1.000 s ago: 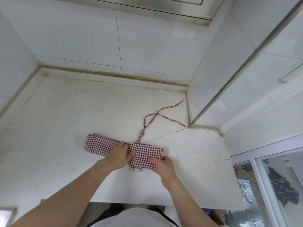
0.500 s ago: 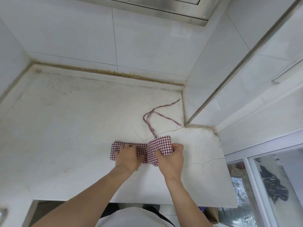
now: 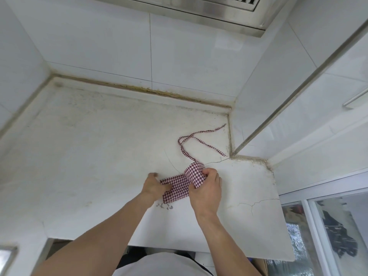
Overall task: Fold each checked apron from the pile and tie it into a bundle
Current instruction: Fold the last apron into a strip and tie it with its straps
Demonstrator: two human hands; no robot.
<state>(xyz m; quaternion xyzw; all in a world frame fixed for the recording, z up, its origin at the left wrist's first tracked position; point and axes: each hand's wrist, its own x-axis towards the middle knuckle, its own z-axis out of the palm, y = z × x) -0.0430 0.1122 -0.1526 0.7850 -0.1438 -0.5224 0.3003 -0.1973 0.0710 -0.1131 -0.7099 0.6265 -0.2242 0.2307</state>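
You have a single view here, from the camera worn on your head, so no second view shares any of the scene. It looks forward and steeply down over your chest onto the white countertop (image 3: 95,148), with both forearms reaching in from the bottom edge. Your left hand (image 3: 154,185) and right hand (image 3: 207,188) sit just below the middle of the picture, close under the lens, on the checked apron (image 3: 179,185). The wide angle bends the tiled wall (image 3: 111,36) behind and takes in the steel hood (image 3: 229,10) at the top edge and the glass door (image 3: 328,232) low at your right.
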